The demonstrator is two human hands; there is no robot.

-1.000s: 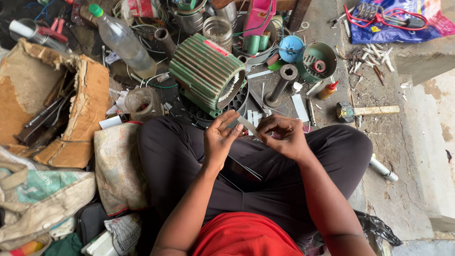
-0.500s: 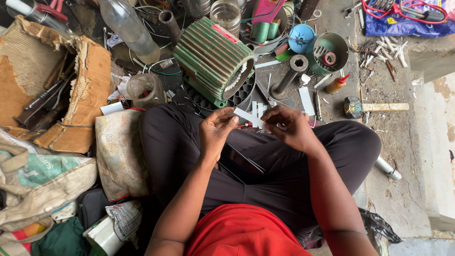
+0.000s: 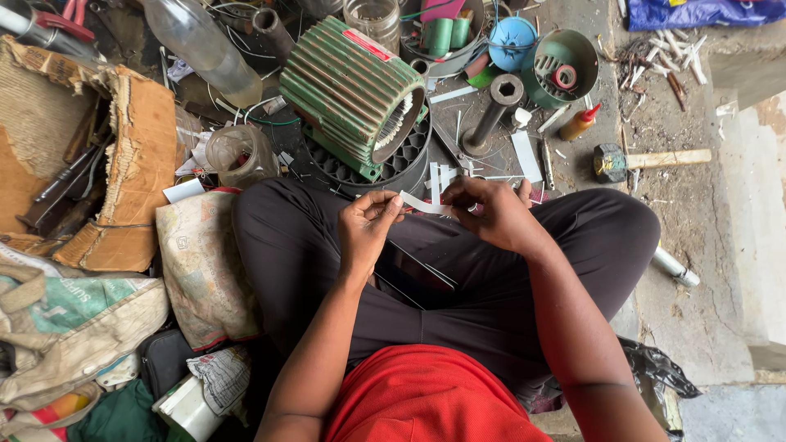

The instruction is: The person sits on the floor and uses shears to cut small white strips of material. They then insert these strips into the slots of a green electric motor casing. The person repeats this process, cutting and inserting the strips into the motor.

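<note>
Left hand (image 3: 366, 229) and right hand (image 3: 491, 214) both closed in fingertip pinches on one white paper strip (image 3: 424, 205), which spans the gap between them over the lap. Strip looks thin, light and flexible, easily creased or torn; best held by its ends, as here. Just beyond the hands: green ribbed motor stator (image 3: 352, 90). Beyond the right hand: loose white strips (image 3: 524, 155), hammer (image 3: 647, 160).

A torn brown cardboard box (image 3: 123, 164) lies far left of the fingers (image 3: 385, 209) — a printed sack (image 3: 201, 262) nearer, below-left. Above them, a red label (image 3: 367, 45) on the green housing (image 3: 352, 90) — a blue plastic bag (image 3: 704, 12) far upper-right.
</note>
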